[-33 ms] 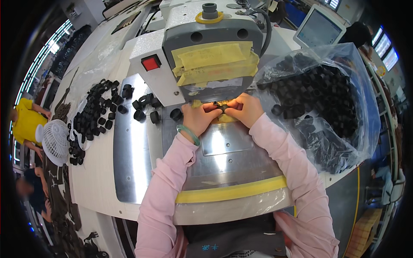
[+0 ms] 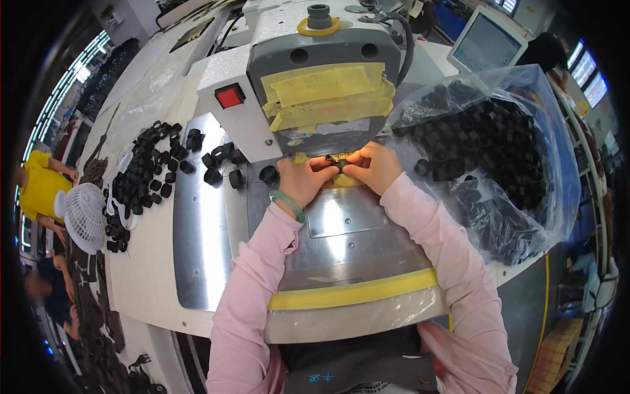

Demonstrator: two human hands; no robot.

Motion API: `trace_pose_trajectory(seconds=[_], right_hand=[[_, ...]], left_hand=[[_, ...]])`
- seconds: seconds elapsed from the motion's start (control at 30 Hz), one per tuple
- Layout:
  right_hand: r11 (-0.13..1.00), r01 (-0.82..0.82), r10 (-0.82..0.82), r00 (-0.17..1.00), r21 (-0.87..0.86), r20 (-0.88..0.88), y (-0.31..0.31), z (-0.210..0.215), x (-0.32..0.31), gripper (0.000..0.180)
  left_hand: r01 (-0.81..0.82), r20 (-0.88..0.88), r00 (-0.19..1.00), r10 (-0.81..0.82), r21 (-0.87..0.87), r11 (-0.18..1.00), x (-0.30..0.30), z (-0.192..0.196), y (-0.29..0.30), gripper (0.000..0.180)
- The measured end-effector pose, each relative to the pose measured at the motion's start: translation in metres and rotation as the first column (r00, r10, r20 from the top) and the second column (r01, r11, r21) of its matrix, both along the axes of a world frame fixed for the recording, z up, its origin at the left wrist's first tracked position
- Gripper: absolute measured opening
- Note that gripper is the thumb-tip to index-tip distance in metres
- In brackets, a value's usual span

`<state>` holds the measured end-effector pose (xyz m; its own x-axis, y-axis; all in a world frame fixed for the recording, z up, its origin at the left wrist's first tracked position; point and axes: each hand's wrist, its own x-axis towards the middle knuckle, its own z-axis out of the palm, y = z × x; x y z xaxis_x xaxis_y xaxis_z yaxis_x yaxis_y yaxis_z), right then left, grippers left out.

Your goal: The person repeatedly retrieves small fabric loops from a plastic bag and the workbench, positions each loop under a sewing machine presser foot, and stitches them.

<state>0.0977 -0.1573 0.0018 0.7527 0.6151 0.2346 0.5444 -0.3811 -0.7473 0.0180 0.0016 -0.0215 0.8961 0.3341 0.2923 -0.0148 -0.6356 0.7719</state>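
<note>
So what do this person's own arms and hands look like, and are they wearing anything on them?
Both arms wear long, pale pink sleeves, wrinkled along the forearms. The left hand and right hand are bare, with no gloves. A smooth green bangle circles the left wrist.

Bench (image 2: 144, 282): pale top, front edge bowed. Metal plates (image 2: 203, 262) cover the middle, yellow tape strip (image 2: 354, 289) across near the front edge. Handful of loose black rings (image 2: 212, 176) on the plates, left of centre. Bigger spread of black rings (image 2: 137, 186) left of them. Right side: clear plastic bag (image 2: 566, 197), heaped with more rings. White-and-grey machine (image 2: 321, 49) stands behind the tape.
</note>
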Motion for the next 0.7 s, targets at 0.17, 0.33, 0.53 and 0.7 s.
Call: trace_pose_trajectory(seconds=[0.17,0.33,0.53,0.7], right_hand=[[1.000,-0.004,0.005,1.000,-0.021,0.028,0.003,0.004,-0.003,0.019],[1.000,0.011,-0.011,1.000,-0.023,-0.005,0.002,0.001,-0.001,0.019],[0.999,0.008,-0.006,0.999,-0.031,0.050,0.006,0.007,-0.009,0.019],[1.000,0.006,-0.005,0.999,0.010,-0.038,0.000,0.000,-0.001,0.019]], left_hand=[[0.018,-0.020,0.999,-0.025,-0.270,0.963,-0.004,0.004,0.003,0.029],[-0.018,-0.040,0.999,0.014,-0.110,0.994,-0.001,0.003,-0.002,0.026],[-0.009,-0.016,1.000,0.007,-0.103,0.995,-0.004,0.002,0.003,0.026],[0.013,-0.010,1.000,-0.014,-0.075,0.997,0.000,-0.002,-0.001,0.030]])
